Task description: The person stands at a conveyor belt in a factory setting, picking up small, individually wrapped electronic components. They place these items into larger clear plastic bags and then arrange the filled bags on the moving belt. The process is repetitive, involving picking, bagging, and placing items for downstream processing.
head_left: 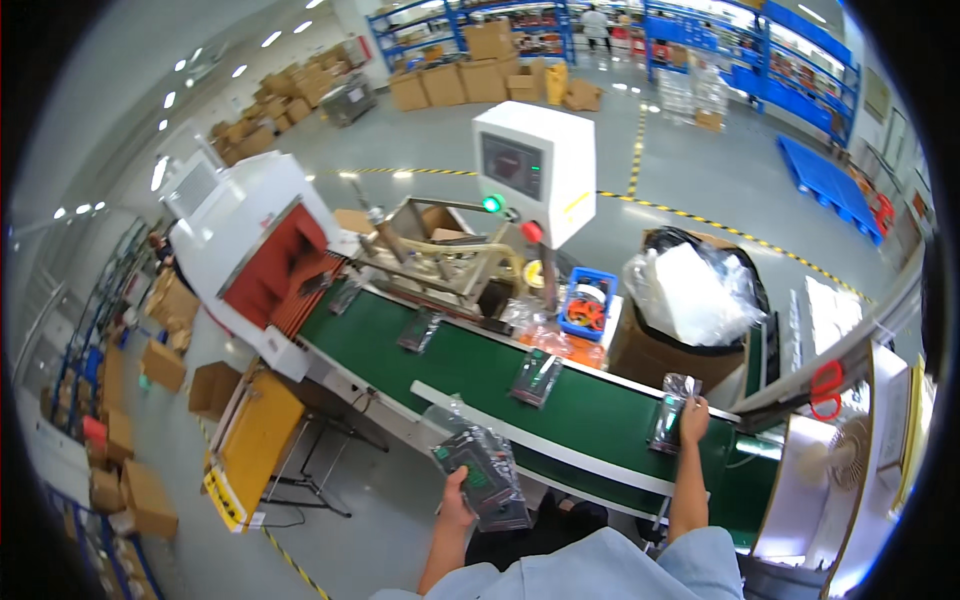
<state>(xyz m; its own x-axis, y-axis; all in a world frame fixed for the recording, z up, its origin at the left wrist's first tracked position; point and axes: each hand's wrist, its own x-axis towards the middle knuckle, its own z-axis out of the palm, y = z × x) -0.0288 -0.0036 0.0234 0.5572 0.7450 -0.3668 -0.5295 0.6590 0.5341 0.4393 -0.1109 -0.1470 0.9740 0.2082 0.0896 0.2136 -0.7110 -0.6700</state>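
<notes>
My left hand (456, 505) grips several dark flat packages in loose clear plastic bags (483, 478), held fanned out in front of the conveyor's near edge. At the right part of the green conveyor belt (455, 365), my right hand (693, 420) pinches the edge of another bagged dark package (664, 424), which lies on or just above the belt. Further left along the belt lie three more bagged packages, spaced apart: the nearest package (537, 378), a middle package (419, 330) and a far package (346, 294) near the machine's mouth.
A white tunnel machine (250, 235) with a red-brown curtain stands at the belt's left end. Behind the belt are a white control box (540, 165), a blue basket (588, 302) and a black-lined bin of plastic (695, 295). Red scissors (826, 390) and a fan (848, 455) are at right.
</notes>
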